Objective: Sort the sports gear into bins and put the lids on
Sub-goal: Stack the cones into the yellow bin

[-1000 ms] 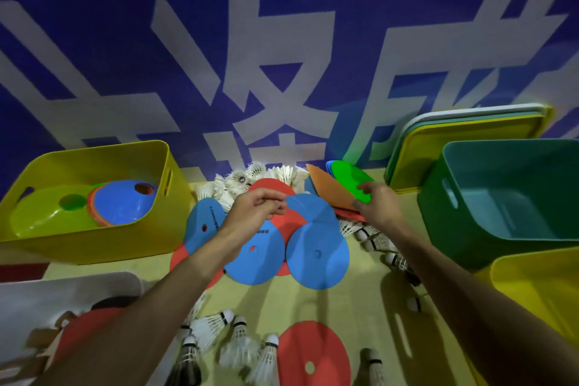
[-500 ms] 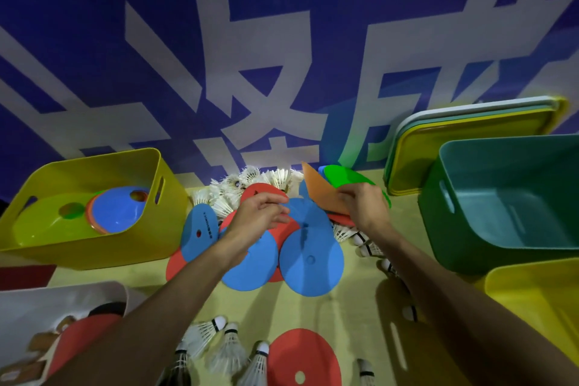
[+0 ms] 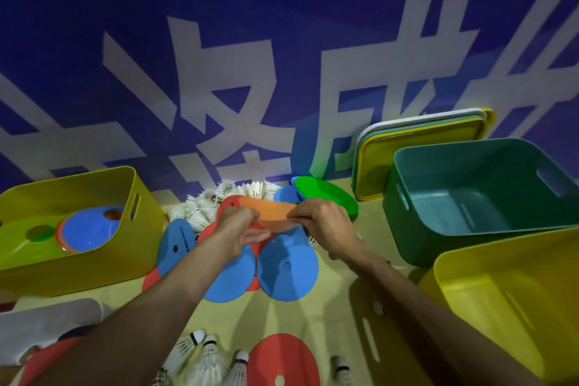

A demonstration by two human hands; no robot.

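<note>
Fingers [image 3: 249,214] of left hand [image 3: 239,230] and right hand [image 3: 324,224] are pinched on opposite edges of the orange disc [image 3: 270,212]. It is held flat btwn them, just above the blue/red disc pile [image 3: 283,266]. This is prob. so it can be passed to the yellow bin [image 3: 94,273] at left, where discs are stacked. Lids [image 3: 419,138] are propped behind the green bin [image 3: 404,229], not yet fitted.

orange disc [image 3: 272,212] plain | blue discs [image 3: 286,269], one with dark lettering | red disc [image 3: 282,360] | bright green disc [image 3: 329,196] | left bin [image 3: 78,266] yellow | rear bin [image 3: 407,229] teal-green | front bin [image 3: 501,291] yellow | lids [image 3: 407,150] yellow, teal, white | shuttlecocks [image 3: 208,357] white, black band | wall [image 3: 282,9] deep blue, big white characters | floor [image 3: 329,307] tan-yellow
</note>
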